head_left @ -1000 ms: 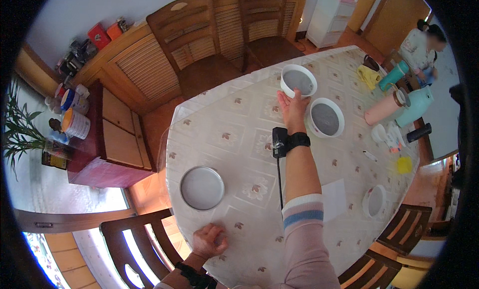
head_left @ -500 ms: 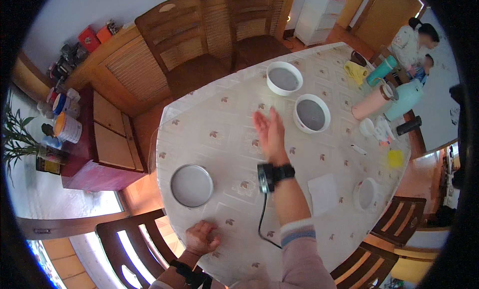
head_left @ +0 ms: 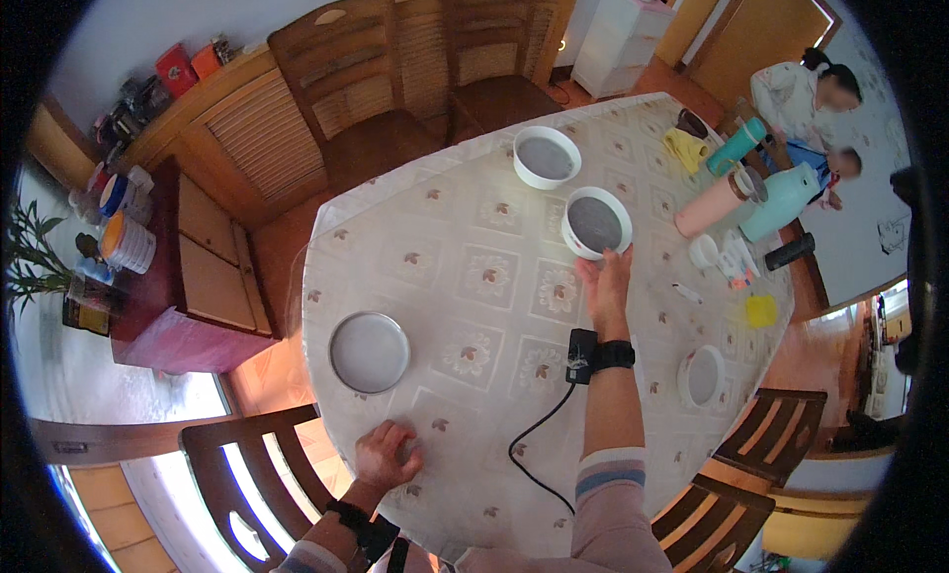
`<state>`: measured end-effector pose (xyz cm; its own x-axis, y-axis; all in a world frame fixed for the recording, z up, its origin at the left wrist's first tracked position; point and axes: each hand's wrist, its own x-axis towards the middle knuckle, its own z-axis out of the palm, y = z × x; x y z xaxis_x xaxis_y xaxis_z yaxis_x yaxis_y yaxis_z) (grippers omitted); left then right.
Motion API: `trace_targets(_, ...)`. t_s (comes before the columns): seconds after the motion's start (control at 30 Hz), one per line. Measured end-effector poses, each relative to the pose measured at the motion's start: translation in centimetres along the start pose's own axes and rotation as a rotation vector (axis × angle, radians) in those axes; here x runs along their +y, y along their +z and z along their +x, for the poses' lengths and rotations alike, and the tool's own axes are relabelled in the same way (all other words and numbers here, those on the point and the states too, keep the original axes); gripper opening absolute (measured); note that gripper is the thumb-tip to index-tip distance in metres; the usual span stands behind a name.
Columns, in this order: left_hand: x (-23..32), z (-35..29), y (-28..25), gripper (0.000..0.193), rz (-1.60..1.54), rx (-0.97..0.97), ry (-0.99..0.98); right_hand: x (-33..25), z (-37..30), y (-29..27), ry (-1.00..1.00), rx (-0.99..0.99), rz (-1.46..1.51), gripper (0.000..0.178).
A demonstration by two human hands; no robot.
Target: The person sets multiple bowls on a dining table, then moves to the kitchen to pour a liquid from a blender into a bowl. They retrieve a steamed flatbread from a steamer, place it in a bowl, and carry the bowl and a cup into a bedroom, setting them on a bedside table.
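Observation:
My right hand (head_left: 605,284) reaches over the table, its fingers and thumb against the near side of a white bowl (head_left: 597,254) with a dark grey inside. A second white bowl (head_left: 547,182) with a grey inside stands just beyond it, to the left. My left hand (head_left: 386,454) rests on the near left of the tabletop, fingers loosely curled and apart from the thumb, nothing in it. Above that hand lies a shallow round metal pan (head_left: 369,352), grey inside. Another white bowl (head_left: 701,376) stands at the right, beyond my right forearm.
Along the right side stand a pink jug (head_left: 709,204), a mint-green jug (head_left: 781,205), a teal bottle (head_left: 735,146), a black bottle (head_left: 790,252) and a yellow cloth (head_left: 685,150). Wooden chairs (head_left: 346,88) surround the cloth-covered table (head_left: 445,266). Two people (head_left: 806,98) are at the far right.
My right hand has moved right and come against the nearer far bowl. My left hand stays on the tabletop. The view has shifted slightly, and my right forearm now covers the white sheet.

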<state>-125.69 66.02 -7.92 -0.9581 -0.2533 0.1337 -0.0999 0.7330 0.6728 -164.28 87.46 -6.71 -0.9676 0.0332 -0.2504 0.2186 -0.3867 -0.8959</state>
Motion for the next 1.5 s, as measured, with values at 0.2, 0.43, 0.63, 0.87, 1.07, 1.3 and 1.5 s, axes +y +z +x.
trace_targets(0.2, 0.1, -0.1, 0.0, 0.025, -0.035, 0.009, -0.026, 0.5, 0.2, 0.3, -0.166, 0.015, -0.044, 0.072)
trace_targets(0.43, 0.3, 0.0, -0.3, 0.02, -0.021, 0.031, 0.002, 0.6, -2.2, 1.8, -0.09, -0.091, -0.105, 0.067)
trace_targets(0.63, 0.4, 0.0, -0.3, 0.02, -0.037, 0.017, -0.042, 2.0, -4.5, 5.4, -0.02, -0.235, -0.112, 0.063)
trace_targets(0.87, 0.3, -0.1, -0.4, 0.021, -0.008, -0.003, -0.053, 3.9, -6.6, 9.7, 0.008, -0.363, -0.139, 0.061)
trace_targets(1.07, 0.4, -0.1, -0.5, 0.022, -0.039, 0.014, -0.033, 4.8, -7.1, 12.1, 0.076, -0.41, -0.167, 0.064)
trace_targets(1.3, 0.5, 0.2, -0.4, 0.023, -0.025, 0.01, -0.022, 3.8, -4.4, 10.9, 0.092, -0.401, -0.433, 0.067)
trace_targets(1.5, 0.2, 0.2, -0.3, 0.023, -0.011, 0.006, -0.006, 2.4, 4.2, 10.2, 0.039, -0.127, -0.053, 0.082)
